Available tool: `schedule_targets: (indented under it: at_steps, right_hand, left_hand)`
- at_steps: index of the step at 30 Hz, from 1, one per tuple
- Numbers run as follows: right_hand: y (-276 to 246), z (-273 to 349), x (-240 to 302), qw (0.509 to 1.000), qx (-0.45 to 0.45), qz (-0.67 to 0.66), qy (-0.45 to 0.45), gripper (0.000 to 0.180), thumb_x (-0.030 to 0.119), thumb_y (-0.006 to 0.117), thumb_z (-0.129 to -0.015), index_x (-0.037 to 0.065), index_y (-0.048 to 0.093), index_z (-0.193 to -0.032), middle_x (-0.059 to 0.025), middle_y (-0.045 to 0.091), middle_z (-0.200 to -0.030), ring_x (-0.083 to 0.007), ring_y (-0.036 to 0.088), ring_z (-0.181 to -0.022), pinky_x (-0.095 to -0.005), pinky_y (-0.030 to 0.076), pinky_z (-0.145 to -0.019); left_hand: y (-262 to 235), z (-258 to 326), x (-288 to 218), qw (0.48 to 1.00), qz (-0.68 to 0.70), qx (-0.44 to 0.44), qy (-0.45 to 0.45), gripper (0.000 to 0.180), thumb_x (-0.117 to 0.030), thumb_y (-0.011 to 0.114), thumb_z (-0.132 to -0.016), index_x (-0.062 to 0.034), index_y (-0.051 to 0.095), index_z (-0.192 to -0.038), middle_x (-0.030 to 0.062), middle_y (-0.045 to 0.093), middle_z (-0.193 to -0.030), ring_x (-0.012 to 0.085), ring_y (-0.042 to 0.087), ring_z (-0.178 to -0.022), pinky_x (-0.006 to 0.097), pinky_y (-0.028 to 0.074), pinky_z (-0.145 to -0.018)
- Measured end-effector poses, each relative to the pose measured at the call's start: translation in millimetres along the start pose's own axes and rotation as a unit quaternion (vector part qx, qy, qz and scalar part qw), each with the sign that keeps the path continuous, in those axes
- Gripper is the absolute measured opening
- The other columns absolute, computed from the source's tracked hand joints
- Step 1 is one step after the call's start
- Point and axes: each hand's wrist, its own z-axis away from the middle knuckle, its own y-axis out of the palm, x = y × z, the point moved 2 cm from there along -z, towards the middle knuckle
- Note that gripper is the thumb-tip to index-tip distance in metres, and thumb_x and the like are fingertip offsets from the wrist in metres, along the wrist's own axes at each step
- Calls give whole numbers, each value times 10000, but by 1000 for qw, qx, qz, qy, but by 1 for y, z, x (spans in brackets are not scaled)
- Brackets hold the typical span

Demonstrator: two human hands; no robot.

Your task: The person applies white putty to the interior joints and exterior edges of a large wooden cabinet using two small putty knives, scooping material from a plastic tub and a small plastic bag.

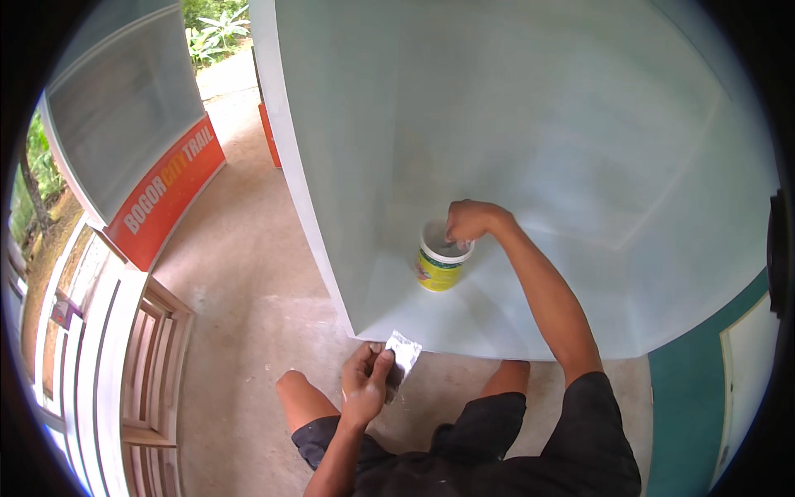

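Pale putty tub (pixel 441 263) takes the outstretched right hand (pixel 469 220); left hand (pixel 366 383) grips sandpaper (pixel 404 353).

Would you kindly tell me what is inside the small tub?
The right hand reaches into the tub, fingers at its rim. A pale grey interior shows beside them; whatever lies under the fingers is covered.

The person wears black shorts (pixel 489 439) that end above the knees, filling the lower middle of the frame; the cloth looks plain and a little creased, with no marking to be seen. Both forearms are bare, with no sleeves, watch or gloves on them. The left hand (pixel 366 383) at lower centre and the right hand (pixel 470 220) at mid frame are bare, without rings. Both knees are bare.
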Motion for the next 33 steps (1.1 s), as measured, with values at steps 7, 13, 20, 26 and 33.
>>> schedule_targets:
  at_steps: [7, 13, 20, 26, 33]
  right_hand:
    - [-8, 54, -38, 961, -179, -160, -136, 243, 192, 627, -896, -4, 757, -958, -88, 767, -882, -213, 689, -836, -366, 525, -802]
    - [-7, 94, -36, 928, -235, -247, -149, 244, 143, 570, -962, 3, 735, -1076, -43, 754, -883, -120, 644, -866, -316, 503, -821]
    - [24, 138, -3, 847, -231, -388, -279, 202, 135, 632, -989, 14, 744, -1105, -43, 711, -881, -85, 553, -750, -269, 460, -694]
    - [53, 139, 2, 830, -234, -409, -298, 241, 119, 720, -934, 7, 738, -1146, -70, 705, -948, -114, 598, -825, -264, 473, -737]
    - [60, 146, -1, 852, -249, -358, -290, 213, 119, 742, -913, 54, 766, -1115, -62, 720, -949, -127, 629, -853, -288, 508, -763]
  left_hand:
    - [30, -84, 14, 998, -4, -1, 58, 163, -168, 590, -999, -14, 634, -969, -4, 612, -792, 77, 544, -718, 246, 441, -661]
    - [58, -137, 0, 1000, -9, 9, 22, 218, -165, 611, -938, 32, 672, -1010, 31, 648, -852, 116, 572, -768, 275, 465, -713]
    - [52, -137, -15, 993, 51, 103, 6, 179, -133, 582, -977, 5, 684, -1029, 28, 664, -856, 95, 584, -741, 258, 474, -683]
    - [51, -112, -37, 986, 66, 150, 14, 154, -115, 579, -1005, 5, 675, -1012, 2, 657, -838, 63, 554, -731, 234, 451, -665]
    - [42, -95, -37, 989, 36, 126, 63, 160, -104, 573, -1011, 19, 672, -1036, 9, 666, -829, 59, 547, -719, 239, 446, -650]
